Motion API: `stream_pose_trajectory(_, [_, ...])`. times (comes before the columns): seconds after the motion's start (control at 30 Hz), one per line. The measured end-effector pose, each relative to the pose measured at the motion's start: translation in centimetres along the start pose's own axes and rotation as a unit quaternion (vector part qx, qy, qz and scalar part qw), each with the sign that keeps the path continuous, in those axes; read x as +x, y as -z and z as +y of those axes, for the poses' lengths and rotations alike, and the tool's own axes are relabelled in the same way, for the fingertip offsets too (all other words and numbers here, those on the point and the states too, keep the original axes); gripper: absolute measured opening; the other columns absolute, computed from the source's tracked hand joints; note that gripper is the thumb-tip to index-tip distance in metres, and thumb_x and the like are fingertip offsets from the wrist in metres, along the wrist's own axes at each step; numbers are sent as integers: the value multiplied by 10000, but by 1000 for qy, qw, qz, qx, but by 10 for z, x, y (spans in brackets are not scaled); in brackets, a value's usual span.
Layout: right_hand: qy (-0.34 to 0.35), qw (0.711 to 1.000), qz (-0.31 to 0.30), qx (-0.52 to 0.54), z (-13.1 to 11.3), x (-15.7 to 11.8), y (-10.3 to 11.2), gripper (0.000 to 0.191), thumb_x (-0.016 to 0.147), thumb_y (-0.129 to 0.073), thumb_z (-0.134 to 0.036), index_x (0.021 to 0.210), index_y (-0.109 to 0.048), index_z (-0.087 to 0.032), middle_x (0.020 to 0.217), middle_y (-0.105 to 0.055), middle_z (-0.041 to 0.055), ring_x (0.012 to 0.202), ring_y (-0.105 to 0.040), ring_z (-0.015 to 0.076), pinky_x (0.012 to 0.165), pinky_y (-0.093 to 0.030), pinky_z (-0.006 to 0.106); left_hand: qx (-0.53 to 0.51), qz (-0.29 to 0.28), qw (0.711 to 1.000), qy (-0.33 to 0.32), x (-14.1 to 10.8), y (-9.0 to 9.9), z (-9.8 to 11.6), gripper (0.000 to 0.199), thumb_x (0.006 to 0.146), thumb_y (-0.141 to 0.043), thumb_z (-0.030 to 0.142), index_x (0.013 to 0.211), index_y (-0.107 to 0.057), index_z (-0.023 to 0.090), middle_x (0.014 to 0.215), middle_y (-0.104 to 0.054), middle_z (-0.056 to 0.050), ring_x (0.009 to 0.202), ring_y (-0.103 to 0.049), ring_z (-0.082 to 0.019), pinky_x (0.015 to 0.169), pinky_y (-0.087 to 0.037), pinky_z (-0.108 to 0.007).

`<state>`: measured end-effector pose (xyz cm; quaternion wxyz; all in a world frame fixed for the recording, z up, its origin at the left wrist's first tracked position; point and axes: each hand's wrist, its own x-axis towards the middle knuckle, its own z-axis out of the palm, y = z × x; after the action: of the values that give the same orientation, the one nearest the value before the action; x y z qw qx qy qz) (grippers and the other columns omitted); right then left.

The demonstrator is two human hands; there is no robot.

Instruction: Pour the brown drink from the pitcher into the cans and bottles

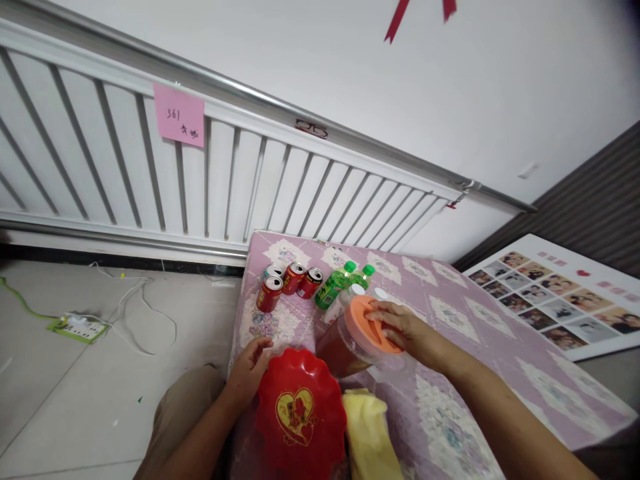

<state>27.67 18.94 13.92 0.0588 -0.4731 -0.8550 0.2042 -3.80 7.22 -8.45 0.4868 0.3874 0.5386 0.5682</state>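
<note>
My right hand (pixel 400 327) grips the orange lid (pixel 367 323) of a clear plastic jug (pixel 336 348) that has something brownish inside. Its fingers lie over the lid's top and edge. Beside the left rim of a red scalloped plate (pixel 300 400) is my left hand (pixel 251 370), its fingers loosely apart; whether it touches the plate I cannot tell. A gold heart design marks the plate. Just right of the plate lies a folded yellow cloth (pixel 370 430). Behind the jug stand white-capped bottles (pixel 347 299), partly hidden by it.
Several drink cans (pixel 270 295) and green bottles (pixel 334 285) stand on the purple floral bedding (pixel 415 270). A white radiator (pixel 280 180) with a pink note (pixel 180 115) runs along the wall. A photo board (pixel 560 293) leans at right. A power strip (pixel 79 327) and cables lie on the floor.
</note>
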Motion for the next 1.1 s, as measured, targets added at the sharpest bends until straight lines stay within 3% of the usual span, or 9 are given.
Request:
stream_pose_trajectory(0.17, [40,999,25,-19,13,0,-6,424,921,-524,-485,1201,-745,-255,1396,-609,147,1338,-540,300,1133,-426,472,3,2,1000,-3,0,0,2,447,788,-642,540,1072,-675,196,1060,-750,-83,945,-700,-242,874,-555,-373])
stream_pose_trajectory(0.33, [74,993,48,-73,20,0,-13,409,949,-485,-372,1242,-729,-227,1384,-619,165,1334,-544,311,1132,-409,501,5,1,1000,1,0,0,-1,439,811,-619,529,1087,-667,191,1015,-746,-67,783,-671,-205,760,-551,-353])
stream_pose_trajectory(0.57, [70,992,52,-87,12,0,-12,412,924,-481,-294,1237,-729,-194,1347,-634,172,1305,-568,303,1112,-439,471,0,3,1000,-9,1,-1,-3,405,819,-623,504,1076,-669,194,1071,-745,-81,940,-692,-238,860,-546,-371])
stream_pose_trajectory(0.77, [39,993,51,-99,8,0,-13,422,923,-473,-296,1255,-720,-212,1393,-623,144,1329,-551,296,1127,-431,472,1,-3,1000,1,1,0,-5,429,828,-620,518,1098,-662,187,1001,-748,-70,791,-679,-207,761,-550,-352])
stream_pose_trajectory(1.1, [63,980,68,-177,2,-5,-17,452,954,-400,-268,1268,-714,-185,1395,-643,186,1293,-604,345,1048,-495,532,-12,8,1000,-8,1,0,-9,430,803,-646,500,1093,-665,182,1077,-745,-88,989,-698,-256,913,-543,-410])
